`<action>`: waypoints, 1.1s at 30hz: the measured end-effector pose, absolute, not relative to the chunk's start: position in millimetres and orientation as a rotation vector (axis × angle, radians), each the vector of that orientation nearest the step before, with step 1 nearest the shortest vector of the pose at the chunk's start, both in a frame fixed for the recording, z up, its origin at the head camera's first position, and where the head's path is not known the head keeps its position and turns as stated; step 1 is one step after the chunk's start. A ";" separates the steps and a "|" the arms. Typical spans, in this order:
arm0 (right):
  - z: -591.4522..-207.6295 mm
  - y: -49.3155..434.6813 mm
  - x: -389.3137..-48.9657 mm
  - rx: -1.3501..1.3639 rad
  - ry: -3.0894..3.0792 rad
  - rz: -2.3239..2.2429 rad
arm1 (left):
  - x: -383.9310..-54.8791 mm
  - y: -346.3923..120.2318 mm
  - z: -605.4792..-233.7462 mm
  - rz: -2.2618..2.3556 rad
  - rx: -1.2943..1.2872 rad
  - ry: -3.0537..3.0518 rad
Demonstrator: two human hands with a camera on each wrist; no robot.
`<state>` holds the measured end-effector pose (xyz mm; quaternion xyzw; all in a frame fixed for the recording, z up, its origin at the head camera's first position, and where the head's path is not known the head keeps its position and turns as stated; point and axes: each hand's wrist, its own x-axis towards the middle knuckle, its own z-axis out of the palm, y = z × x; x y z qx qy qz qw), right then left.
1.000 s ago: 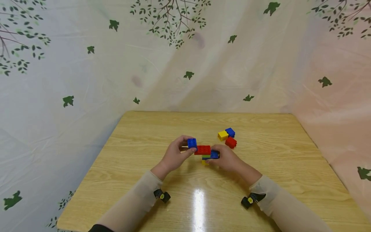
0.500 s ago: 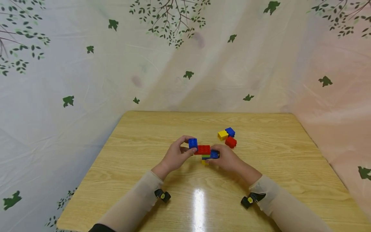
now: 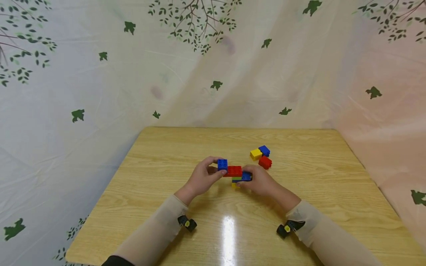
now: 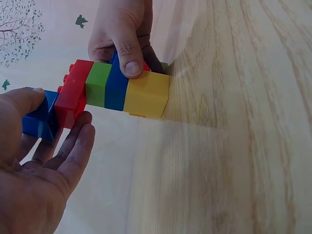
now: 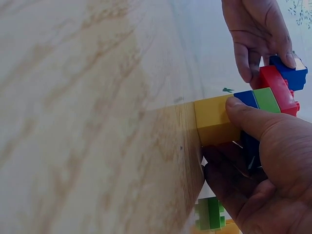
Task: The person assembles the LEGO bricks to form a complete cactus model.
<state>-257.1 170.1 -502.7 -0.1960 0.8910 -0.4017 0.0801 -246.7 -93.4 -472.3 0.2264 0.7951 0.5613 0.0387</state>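
My left hand [image 3: 201, 177] pinches a small blue brick [image 3: 222, 164] between thumb and fingers, at the left end of a long red brick [image 3: 234, 171]. That red brick tops a stack and juts out to the left. Below it, the left wrist view shows a green brick [image 4: 97, 84], a wider blue brick [image 4: 116, 87] and, at the table, a yellow brick [image 4: 147, 93]. My right hand [image 3: 262, 181] grips the stack from the right. Its thumb presses where the yellow and blue bricks meet, and its fingers are behind.
On the wooden table [image 3: 159, 155], behind my right hand, lie a loose yellow brick [image 3: 256, 154], a blue brick [image 3: 264, 150] and a red brick [image 3: 265, 162]. A green brick [image 5: 209, 213] shows below my right hand in its wrist view. A printed curtain [image 3: 186, 92] surrounds the table.
The small blue brick in my left hand has shifted slightly to the right, over the end of the red brick. My right hand and the stack have stayed in place.
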 end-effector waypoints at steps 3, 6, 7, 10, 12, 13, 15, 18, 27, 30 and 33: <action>-502.5 170.4 -257.0 -0.589 2.662 -1.199 | -245.9 -93.5 -472.1 1.725 0.695 2.430; -502.2 170.3 -257.0 -0.586 2.663 -1.201 | -246.0 -94.0 -472.0 1.728 0.701 2.423; -502.0 170.3 -256.9 -0.585 2.662 -1.204 | -246.1 -94.2 -472.1 1.727 0.703 2.423; -501.8 170.1 -256.9 -0.584 2.661 -1.207 | -246.7 -94.5 -472.8 1.724 0.704 2.423; -501.8 169.8 -257.0 -0.581 2.660 -1.204 | -247.0 -94.6 -473.3 1.723 0.700 2.423; -501.8 169.6 -257.1 -0.579 2.661 -1.202 | -247.2 -94.6 -473.5 1.724 0.699 2.420; -502.0 169.3 -257.4 -0.573 2.665 -1.194 | -247.0 -94.7 -473.6 1.724 0.693 2.417; -501.7 168.7 -257.7 -0.564 2.668 -1.188 | -246.7 -94.9 -473.9 1.727 0.689 2.409; -500.5 167.8 -257.9 -0.536 2.692 -1.180 | -246.8 -95.2 -484.1 1.771 0.592 2.349; -501.0 167.1 -259.0 -0.540 2.706 -1.171 | -246.4 -94.9 -489.2 1.728 0.547 2.367; -502.0 166.1 -261.1 -0.554 2.705 -1.177 | -244.6 -94.6 -492.7 1.673 0.546 2.386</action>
